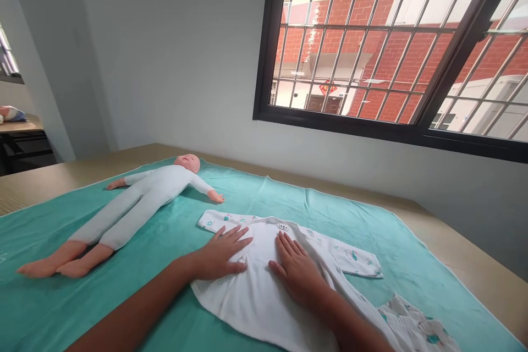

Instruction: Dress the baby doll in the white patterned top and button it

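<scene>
A small white baby top lies spread on a green cloth, its sleeves out to both sides and printed with small green and pink figures. A label shows inside the neckline. My left hand rests flat on the left part of the top, fingers spread. Flat on the middle of the top, just below the neck, lies my right hand, its thumb apart from the fingers. Neither hand grips the fabric visibly. The lower right part of the top is partly hidden under my right forearm.
A baby doll in a white bodysuit lies on its back at the left. Folded printed pants sit at the lower right. The green cloth covers much of a wooden table against the wall, beneath a barred window.
</scene>
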Demonstrator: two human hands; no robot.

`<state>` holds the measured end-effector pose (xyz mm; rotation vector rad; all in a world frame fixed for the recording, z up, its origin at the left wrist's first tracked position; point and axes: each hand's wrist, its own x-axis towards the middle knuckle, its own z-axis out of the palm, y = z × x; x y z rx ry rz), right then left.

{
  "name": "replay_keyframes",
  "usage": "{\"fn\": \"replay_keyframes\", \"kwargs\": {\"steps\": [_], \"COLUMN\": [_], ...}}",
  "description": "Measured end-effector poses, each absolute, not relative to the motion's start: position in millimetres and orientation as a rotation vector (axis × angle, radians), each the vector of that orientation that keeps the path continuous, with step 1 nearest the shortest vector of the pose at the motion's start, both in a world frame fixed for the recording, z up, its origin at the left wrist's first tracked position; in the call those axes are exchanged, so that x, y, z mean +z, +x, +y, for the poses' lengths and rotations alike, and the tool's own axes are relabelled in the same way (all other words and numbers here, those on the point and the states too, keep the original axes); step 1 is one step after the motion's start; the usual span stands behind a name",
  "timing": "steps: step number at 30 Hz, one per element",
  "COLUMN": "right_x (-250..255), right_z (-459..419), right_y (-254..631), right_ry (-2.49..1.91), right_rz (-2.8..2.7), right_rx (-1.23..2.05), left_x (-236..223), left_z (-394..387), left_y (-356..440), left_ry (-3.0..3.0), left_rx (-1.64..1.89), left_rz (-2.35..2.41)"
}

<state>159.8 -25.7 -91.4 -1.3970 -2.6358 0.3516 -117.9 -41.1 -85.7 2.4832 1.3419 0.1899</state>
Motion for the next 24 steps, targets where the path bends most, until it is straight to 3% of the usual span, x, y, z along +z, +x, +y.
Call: {"fn": "replay_keyframes", "kwargs": {"steps": [18,24], "right_x": [-87.2,-73.0], "right_z": [-31.1,-30.5], "right_y": [157.4,149.1], "right_ry": [-1.381,-1.445], "right_rz": [-2.630,-2.718], "right_rx": [0.324,0.262], "left_x": [-83.3,-88.6], "left_z": [-43.4,-53.3], "left_y": [-118.1,-115.3], "left_ry": [2.501,2.456], "left_rx": [0.207,0.535], "left_rz": [1.359,1.469]}}
